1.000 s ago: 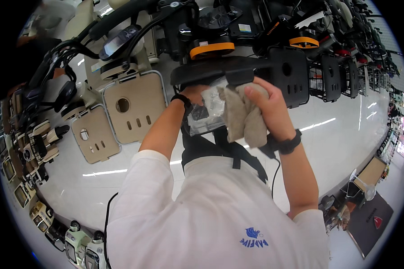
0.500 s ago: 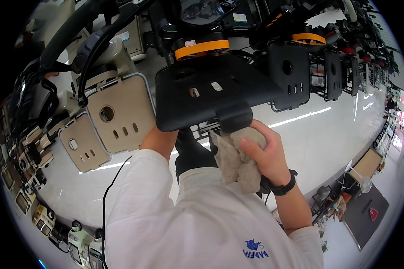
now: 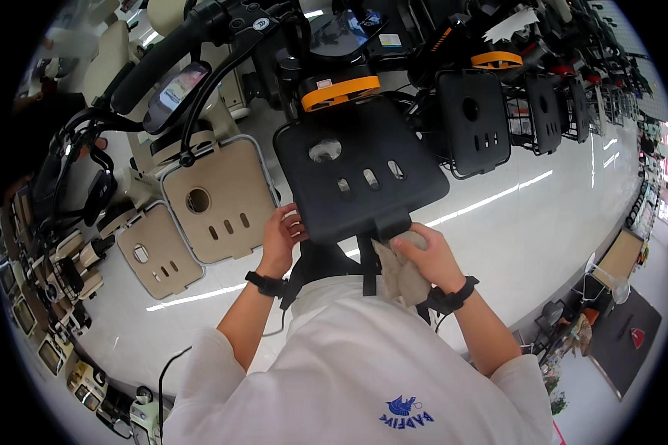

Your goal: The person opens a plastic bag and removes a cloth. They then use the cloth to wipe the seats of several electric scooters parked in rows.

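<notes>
A black bicycle basket lid [image 3: 364, 189] lies in front of me, with one round hole and several slots. At its near left corner is my left hand [image 3: 278, 236], fingers apart and slightly bent, their tips at the lid's edge; whether they press on it is hard to tell. My right hand [image 3: 430, 259] grips a crumpled beige cloth [image 3: 404, 276] right beside the tab [image 3: 392, 222] on the lid's near edge. Part of the cloth hangs down toward my waist.
Two beige basket lids [image 3: 226, 196] stand to the left, near black handlebars [image 3: 159, 59]. More black lids [image 3: 473, 122] line up to the right. An orange band [image 3: 341, 93] sits just beyond the nearest lid. A black cable [image 3: 172, 363] hangs at my left side.
The black lid has tipped down, so its top face and slots show more fully. My left hand has come out from beneath it to its left corner. The cloth stays in my right hand.
</notes>
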Demonstrator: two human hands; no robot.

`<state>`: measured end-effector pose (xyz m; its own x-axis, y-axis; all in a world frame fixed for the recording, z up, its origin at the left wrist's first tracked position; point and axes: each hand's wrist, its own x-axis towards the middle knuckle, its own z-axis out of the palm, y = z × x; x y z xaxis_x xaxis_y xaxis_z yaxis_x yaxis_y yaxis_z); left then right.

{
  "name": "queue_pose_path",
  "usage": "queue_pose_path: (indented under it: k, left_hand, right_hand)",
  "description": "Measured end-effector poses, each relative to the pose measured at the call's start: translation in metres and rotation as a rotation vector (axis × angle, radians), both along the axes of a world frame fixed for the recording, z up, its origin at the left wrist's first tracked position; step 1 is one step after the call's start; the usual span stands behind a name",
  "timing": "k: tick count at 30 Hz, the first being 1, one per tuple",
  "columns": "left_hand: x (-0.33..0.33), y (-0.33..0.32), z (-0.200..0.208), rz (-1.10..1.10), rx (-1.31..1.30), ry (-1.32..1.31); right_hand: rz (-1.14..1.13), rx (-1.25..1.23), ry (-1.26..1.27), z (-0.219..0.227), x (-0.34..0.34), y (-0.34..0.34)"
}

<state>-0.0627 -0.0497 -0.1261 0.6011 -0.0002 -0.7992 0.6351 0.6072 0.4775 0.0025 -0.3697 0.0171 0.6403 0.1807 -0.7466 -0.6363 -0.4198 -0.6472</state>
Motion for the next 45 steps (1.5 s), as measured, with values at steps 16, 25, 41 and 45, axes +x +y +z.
queue_pose_path:
  k: [16,25,41,45]
  left_hand:
    - [-0.026,-0.016,-0.028,-0.386,0.763,-0.261]
    - [-0.026,0.001,-0.014,-0.755,0.986,-0.522]
    - [-0.045,-0.058,-0.065,-1.327,1.628,-0.722]
    - [-0.046,-0.064,-0.067,-1.379,1.612,-0.646]
  right_hand:
    - [-0.178,0.190,0.084,-0.156,-0.067,0.019]
    - [-0.138,-0.241,0.019,-0.184,-0.065,0.023]
    - [0.020,-0.546,-0.038,-0.257,-0.042,0.018]
    - [0.087,-0.432,-0.078,-0.279,-0.051,0.014]
